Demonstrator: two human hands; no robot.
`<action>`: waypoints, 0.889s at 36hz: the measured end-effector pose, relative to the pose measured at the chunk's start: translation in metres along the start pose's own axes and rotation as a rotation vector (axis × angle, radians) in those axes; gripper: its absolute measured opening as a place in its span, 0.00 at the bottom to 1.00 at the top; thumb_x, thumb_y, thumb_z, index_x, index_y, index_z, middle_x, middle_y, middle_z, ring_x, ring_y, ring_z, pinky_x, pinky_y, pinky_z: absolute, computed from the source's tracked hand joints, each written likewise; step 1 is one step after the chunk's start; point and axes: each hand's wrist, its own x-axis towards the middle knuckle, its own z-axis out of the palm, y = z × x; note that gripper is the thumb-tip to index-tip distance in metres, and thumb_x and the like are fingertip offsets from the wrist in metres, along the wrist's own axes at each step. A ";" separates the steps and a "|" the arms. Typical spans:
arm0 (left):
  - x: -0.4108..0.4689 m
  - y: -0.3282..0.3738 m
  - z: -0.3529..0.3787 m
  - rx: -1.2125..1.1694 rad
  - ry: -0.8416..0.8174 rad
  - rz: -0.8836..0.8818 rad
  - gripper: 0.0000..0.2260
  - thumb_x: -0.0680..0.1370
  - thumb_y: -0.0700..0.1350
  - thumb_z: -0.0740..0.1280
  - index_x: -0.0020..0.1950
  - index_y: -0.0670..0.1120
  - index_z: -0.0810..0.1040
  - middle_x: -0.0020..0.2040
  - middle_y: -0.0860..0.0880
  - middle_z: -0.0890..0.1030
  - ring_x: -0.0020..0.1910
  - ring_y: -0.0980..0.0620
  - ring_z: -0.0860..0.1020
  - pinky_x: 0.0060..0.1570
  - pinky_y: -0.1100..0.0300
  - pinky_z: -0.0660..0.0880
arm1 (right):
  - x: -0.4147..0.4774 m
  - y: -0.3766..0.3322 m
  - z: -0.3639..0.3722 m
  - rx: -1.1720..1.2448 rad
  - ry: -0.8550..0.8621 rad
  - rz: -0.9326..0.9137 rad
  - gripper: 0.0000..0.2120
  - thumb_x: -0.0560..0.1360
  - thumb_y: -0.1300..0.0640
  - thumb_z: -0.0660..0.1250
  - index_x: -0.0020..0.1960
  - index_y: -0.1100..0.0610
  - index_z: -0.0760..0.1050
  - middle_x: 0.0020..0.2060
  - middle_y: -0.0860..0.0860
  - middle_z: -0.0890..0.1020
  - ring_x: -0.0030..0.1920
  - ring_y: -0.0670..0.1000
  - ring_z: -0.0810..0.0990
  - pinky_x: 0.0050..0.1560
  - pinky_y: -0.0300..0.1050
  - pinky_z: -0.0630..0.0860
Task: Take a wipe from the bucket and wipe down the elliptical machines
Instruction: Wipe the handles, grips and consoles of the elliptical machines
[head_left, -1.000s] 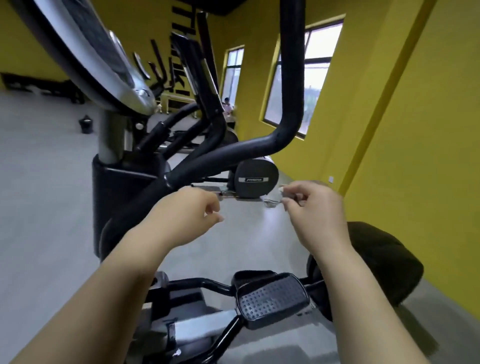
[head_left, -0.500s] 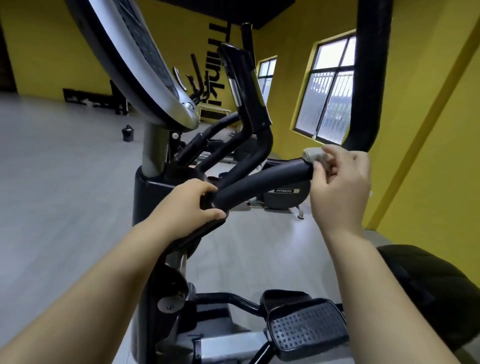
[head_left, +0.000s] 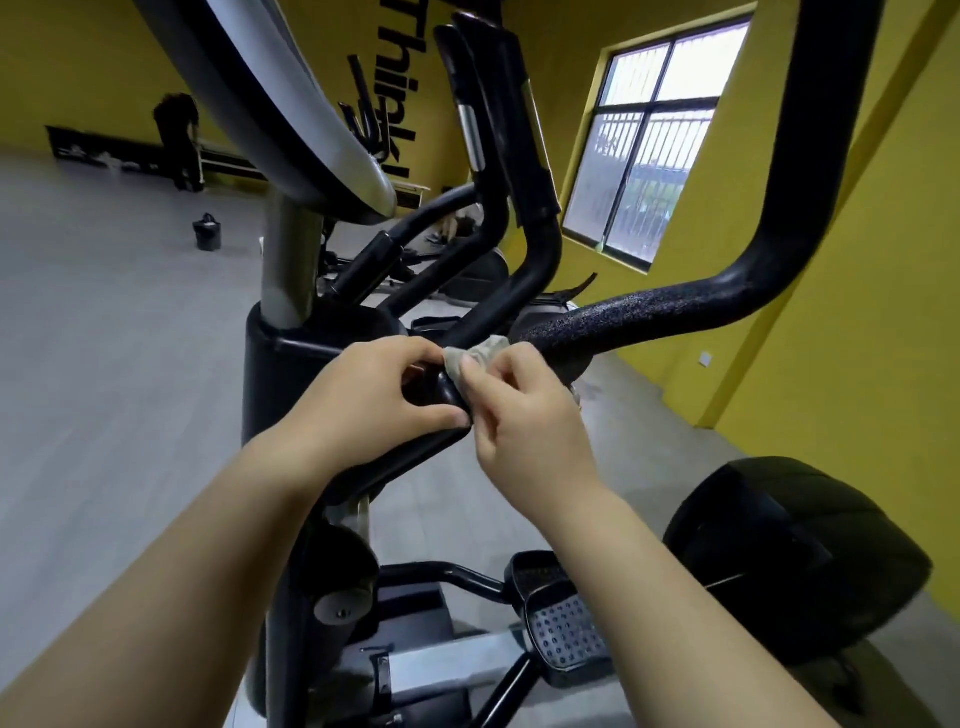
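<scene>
I stand at a black elliptical machine (head_left: 291, 374) with a silver-rimmed console (head_left: 311, 130) overhead. My left hand (head_left: 363, 400) grips the end of a short black handlebar (head_left: 410, 452), thumb under it and fingers curled over. My right hand (head_left: 524, 410) pinches a crumpled grey wipe (head_left: 475, 356) against that handlebar's tip. The textured foam grip of the moving arm (head_left: 639, 322) runs off to the right just behind the wipe. A small dark bucket (head_left: 208, 234) stands far off on the floor at the left.
A studded pedal (head_left: 563, 629) and the black flywheel housing (head_left: 795, 561) lie below right. More ellipticals (head_left: 467, 270) stand behind. Yellow walls and a window (head_left: 644, 140) close in the right side. A person (head_left: 179, 135) bends down at the far left wall. Grey floor spreads left.
My right hand brought the wipe down from the foam grip's upper part to the short handlebar's tip, beside my left hand. The view moved closer and tilted up.
</scene>
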 end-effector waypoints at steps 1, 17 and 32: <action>0.000 -0.001 0.000 0.000 -0.003 0.000 0.22 0.65 0.58 0.75 0.58 0.59 0.78 0.48 0.61 0.80 0.48 0.64 0.77 0.51 0.63 0.75 | 0.000 0.002 -0.001 -0.011 -0.005 -0.010 0.12 0.74 0.62 0.61 0.51 0.64 0.80 0.37 0.56 0.72 0.35 0.54 0.71 0.31 0.46 0.72; 0.024 0.029 -0.007 0.040 -0.082 0.025 0.16 0.72 0.61 0.68 0.57 0.57 0.78 0.51 0.59 0.78 0.49 0.60 0.77 0.52 0.56 0.77 | 0.018 0.067 -0.066 -0.118 0.454 0.275 0.12 0.76 0.65 0.64 0.58 0.65 0.78 0.44 0.53 0.70 0.44 0.44 0.68 0.48 0.24 0.64; 0.073 0.110 0.019 0.066 -0.089 0.240 0.14 0.75 0.57 0.68 0.59 0.57 0.79 0.49 0.57 0.80 0.48 0.59 0.78 0.52 0.55 0.77 | 0.017 0.111 -0.116 -0.186 0.423 0.161 0.15 0.73 0.69 0.61 0.58 0.66 0.78 0.44 0.58 0.73 0.45 0.48 0.69 0.45 0.30 0.64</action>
